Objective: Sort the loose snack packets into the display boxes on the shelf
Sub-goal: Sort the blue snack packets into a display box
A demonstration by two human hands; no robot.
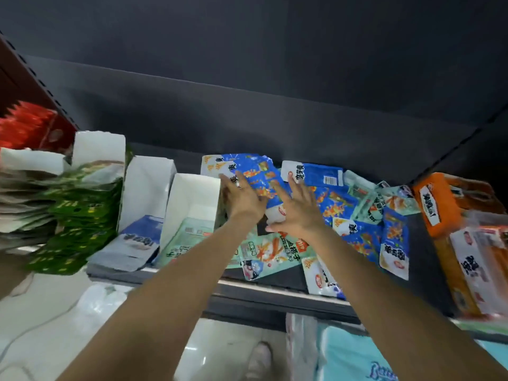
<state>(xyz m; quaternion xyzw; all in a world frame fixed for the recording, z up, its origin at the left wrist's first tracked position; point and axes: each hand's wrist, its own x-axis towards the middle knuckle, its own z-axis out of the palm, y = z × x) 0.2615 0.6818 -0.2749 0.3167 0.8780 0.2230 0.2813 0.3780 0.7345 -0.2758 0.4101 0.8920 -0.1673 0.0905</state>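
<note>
Both hands reach over the blue packets (255, 174) heaped mid-shelf (277, 284). Left hand (242, 196) and right hand (298, 209) lie flat, fingers straight, pressing the heap, probably squaring a stack; no grip visible. Open white box (192, 193) stands just left, ready to receive.

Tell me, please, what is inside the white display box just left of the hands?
The white display box holds a pale green packet lying flat at its front. The rest of its floor looks bare white. Its right wall and the left hand hide anything along that side.
</note>
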